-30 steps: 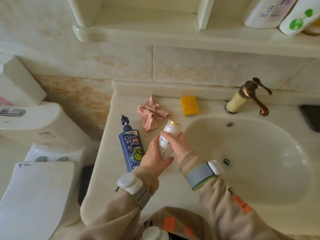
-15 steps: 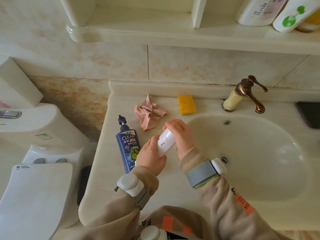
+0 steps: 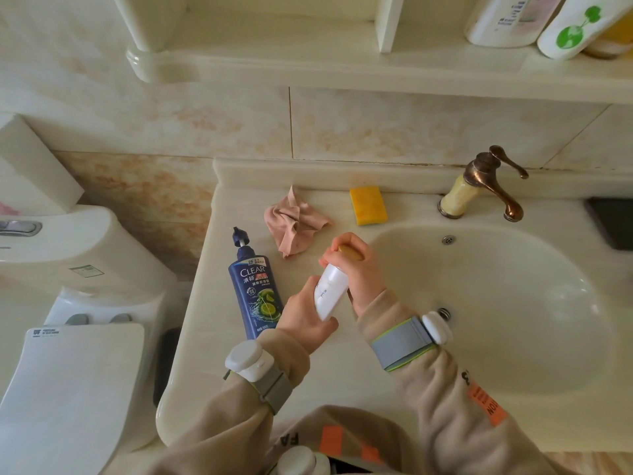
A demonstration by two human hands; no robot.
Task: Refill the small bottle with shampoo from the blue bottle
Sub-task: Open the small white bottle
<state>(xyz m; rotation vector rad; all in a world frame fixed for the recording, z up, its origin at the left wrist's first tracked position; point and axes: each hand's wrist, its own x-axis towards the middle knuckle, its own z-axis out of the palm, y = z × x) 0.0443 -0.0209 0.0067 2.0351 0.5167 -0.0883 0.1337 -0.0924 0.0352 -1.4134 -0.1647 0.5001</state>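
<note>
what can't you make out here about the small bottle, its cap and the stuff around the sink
- Head view: gold cap mostly covered by fingers of the right hand; loosened or not, cannot tell.
- Head view: small bottle is opaque white, fill level hidden; print too small to read.
- Head view: blue bottle, bottom corner behind the left hand.
- Head view: shelf bottles cut by the top edge, dark object by the right edge.

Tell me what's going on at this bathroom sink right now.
A person holds a small white plastic bottle tilted over the cream counter. The left hand grips its base; the right hand curls round its gold cap, apparently to open it. The tall dark blue pump bottle stands beside the left hand, unheld.
</note>
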